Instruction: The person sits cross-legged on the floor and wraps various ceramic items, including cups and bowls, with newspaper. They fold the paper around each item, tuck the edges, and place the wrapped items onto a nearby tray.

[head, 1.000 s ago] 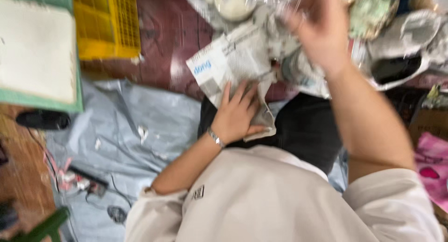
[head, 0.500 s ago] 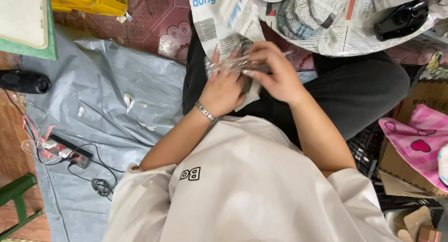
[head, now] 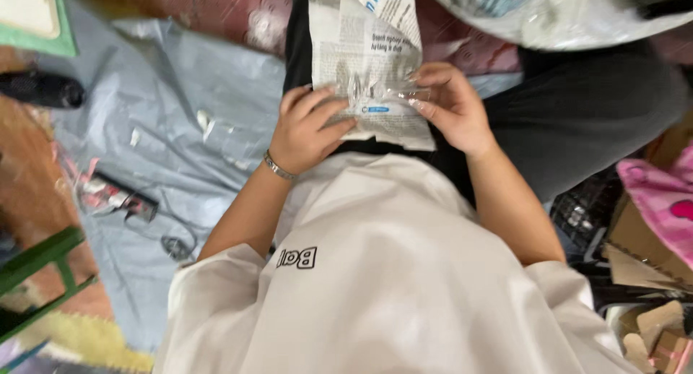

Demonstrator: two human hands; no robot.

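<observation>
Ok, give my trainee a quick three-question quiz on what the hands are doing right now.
1. True or false: both hands touch the newspaper sheet on the lap.
2. What does the left hand wear at the wrist? A) a watch with a dial B) a thin metal bracelet C) nothing
3. What clear thing lies between the fingertips of the left hand and the right hand?

Key
1. True.
2. B, the bracelet.
3. A crinkled piece of clear plastic film, on top of the newspaper sheet.
</observation>
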